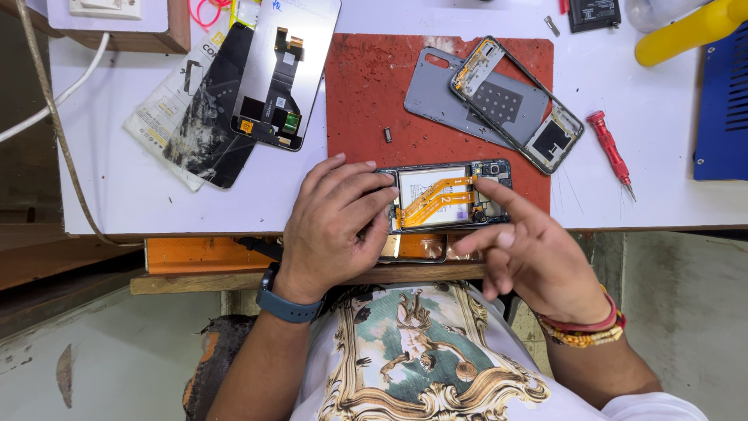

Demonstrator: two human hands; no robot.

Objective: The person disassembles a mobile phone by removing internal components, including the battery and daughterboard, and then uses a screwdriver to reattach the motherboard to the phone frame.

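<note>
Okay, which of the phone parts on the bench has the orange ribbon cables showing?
The opened phone body at the red mat's near edge, steadied by the left hand and touched by the right hand. The grey frame and black screen panel show none.

An opened phone (448, 199) lies at the bench's (662, 195) near edge, on the near part of a work mat (366, 93). The left hand (331, 230) rests on the phone's left end; the right hand (530, 249) touches its right end with a fingertip. Behind the phone, on the mat, lies a small screw part (388, 135). A back cover (448, 97) lies at the mat's far right, with a phone frame (518, 105) on top of it. A screwdriver (612, 152) lies right of the mat. Left of the mat, a display panel (284, 74) overlaps a cracked screen (210, 117).
</note>
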